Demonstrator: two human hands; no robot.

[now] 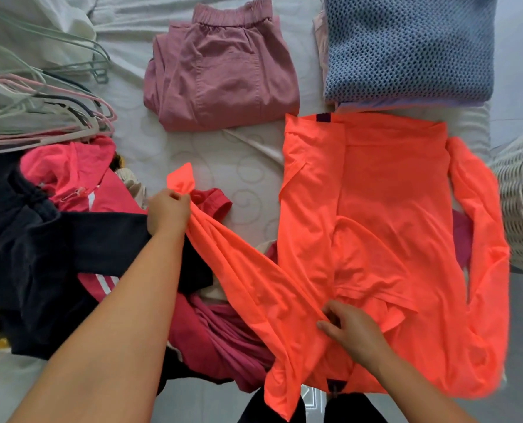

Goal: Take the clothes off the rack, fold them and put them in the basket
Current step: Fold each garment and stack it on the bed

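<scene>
Orange long-sleeved top (385,190) lies spread on the bed (248,166), its body to the right of centre with the long axis running away from the person, collar end nearest them. One sleeve runs diagonally from the body out to the left. The left hand (168,210) pinches that sleeve close to its cuff, fingers curled round the fabric, and holds it raised off the bed. The right hand (350,329) grips the cloth where the sleeve joins the body, at the near edge. The other sleeve trails loose down the right side, beside the white woven basket (516,209).

Judgement: the sleeve's free end lies left of the body, so the left hand is the one placed to carry it rightward across the body while the right hand pins the shoulder.

Folded pink trousers (220,71) and a folded blue knit (409,47) sit further up the bed. Unfolded pink and dark garments (40,239) and a bundle of hangers (40,99) lie left.

No legible brand, label or writing is visible.
</scene>
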